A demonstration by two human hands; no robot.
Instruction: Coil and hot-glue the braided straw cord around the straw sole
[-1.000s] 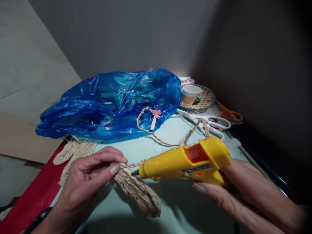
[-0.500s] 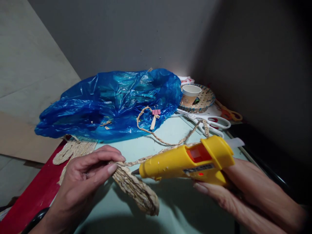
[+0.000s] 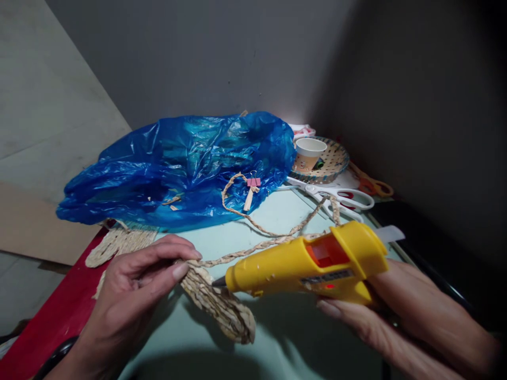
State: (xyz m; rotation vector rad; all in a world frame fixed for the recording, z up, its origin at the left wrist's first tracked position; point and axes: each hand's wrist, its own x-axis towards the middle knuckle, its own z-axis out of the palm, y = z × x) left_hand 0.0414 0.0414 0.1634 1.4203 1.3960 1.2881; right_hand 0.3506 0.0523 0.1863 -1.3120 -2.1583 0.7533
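Between thumb and fingers, my left hand point(image 3: 144, 282) pinches one end of a coiled braided straw piece point(image 3: 222, 303), which slants down to the right above the table. A loose braided cord point(image 3: 241, 256) runs from the pinched end to the right, passing behind the glue gun. My right hand point(image 3: 400, 311) is wrapped round a yellow hot glue gun point(image 3: 293, 266), whose red light is lit and whose clear glue stick pokes out at the back. The gun's dark nozzle points left, at the upper edge of the coil; whether it touches cannot be told.
A blue plastic bag point(image 3: 190, 163) lies at the back, with a pink binder clip point(image 3: 253, 182) on the cord end before it. White scissors point(image 3: 336, 195), a woven basket point(image 3: 336, 161) with a paper cup point(image 3: 311, 153), and orange scissors point(image 3: 374, 186) are at right. More braided straw point(image 3: 122, 240) lies left.
The glue gun has shifted slightly right and down, its nozzle staying near the coil's edge. The coil and my left hand have moved a little to the left.
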